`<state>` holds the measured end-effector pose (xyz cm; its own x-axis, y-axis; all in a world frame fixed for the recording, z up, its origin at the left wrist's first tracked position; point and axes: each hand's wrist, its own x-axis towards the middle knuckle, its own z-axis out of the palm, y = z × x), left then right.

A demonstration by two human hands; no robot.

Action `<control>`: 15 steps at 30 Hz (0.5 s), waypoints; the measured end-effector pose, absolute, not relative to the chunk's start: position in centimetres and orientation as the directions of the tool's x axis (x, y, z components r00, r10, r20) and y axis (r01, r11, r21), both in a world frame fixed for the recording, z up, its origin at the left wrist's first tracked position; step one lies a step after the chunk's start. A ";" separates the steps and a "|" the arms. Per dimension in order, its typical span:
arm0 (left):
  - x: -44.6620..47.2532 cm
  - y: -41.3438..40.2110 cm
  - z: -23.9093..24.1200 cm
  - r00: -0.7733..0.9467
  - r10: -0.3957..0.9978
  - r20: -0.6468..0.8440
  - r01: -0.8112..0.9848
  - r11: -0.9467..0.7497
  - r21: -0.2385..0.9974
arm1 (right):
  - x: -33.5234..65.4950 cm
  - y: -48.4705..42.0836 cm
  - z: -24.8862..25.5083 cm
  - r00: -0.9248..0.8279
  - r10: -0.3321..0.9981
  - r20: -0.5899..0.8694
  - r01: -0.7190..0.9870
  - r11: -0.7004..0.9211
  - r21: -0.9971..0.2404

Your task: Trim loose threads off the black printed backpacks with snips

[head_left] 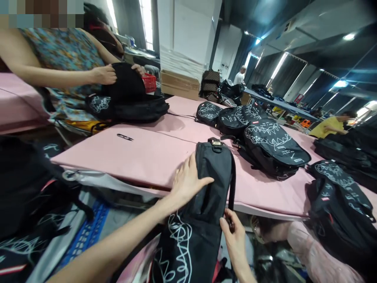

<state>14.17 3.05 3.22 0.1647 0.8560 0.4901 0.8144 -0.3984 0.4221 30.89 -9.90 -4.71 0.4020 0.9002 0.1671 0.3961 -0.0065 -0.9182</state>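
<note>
A black backpack (206,196) with white scribble print lies over the front edge of the pink table (141,153), its top handle pointing away from me. My left hand (187,182) rests flat on the backpack's left side, fingers stretched out and thumb across the fabric. My right hand (234,232) is closed in a pinch on the backpack's black strap (232,184) near its lower end, below the table edge.
Several more printed black backpacks (271,145) are piled on the table's right half. A small pair of snips (125,137) lies on the left part. A co-worker's hands (106,74) handle another black backpack (129,98) at the far left. More bags fill both lower corners.
</note>
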 end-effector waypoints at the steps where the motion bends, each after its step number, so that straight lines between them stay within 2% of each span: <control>1: 13.9 3.8 3.8 0.167 0.910 0.379 0.812 -0.345 0.470 | 30.5 -10.0 -4.6 0.381 0.909 0.169 0.383 0.011 -0.924; 3: 13.4 3.9 4.7 0.216 0.943 0.253 0.791 -0.321 0.520 | 29.7 -10.5 -4.2 0.367 0.911 0.187 0.352 0.050 -0.935; 4: 13.2 3.2 5.2 0.227 0.936 0.268 0.775 -0.340 0.533 | 29.3 -10.9 -4.0 0.379 0.903 0.203 0.334 0.071 -0.940; 5: 13.0 2.1 5.9 0.225 0.914 0.338 0.749 -0.385 0.539 | 28.9 -11.4 -3.7 0.401 0.888 0.226 0.320 0.095 -0.943; 7: 12.4 -0.9 7.7 0.217 0.789 0.575 0.670 -0.548 0.500 | 28.2 -12.4 -2.9 0.452 0.836 0.310 0.318 0.174 -0.932; 10: 11.6 -4.8 10.6 0.139 0.464 0.875 0.623 -0.728 0.287 | 27.8 -12.7 -1.4 0.452 0.738 0.500 0.378 0.349 -0.857; 12: 11.4 -5.6 11.2 0.114 0.296 0.948 0.659 -0.737 0.151 | 28.1 -11.9 -0.4 0.403 0.717 0.569 0.420 0.408 -0.811; 15: 11.9 -4.0 8.9 0.140 0.127 0.982 0.679 -0.734 -0.002 | 29.7 -10.1 1.3 0.365 0.727 0.581 0.472 0.393 -0.789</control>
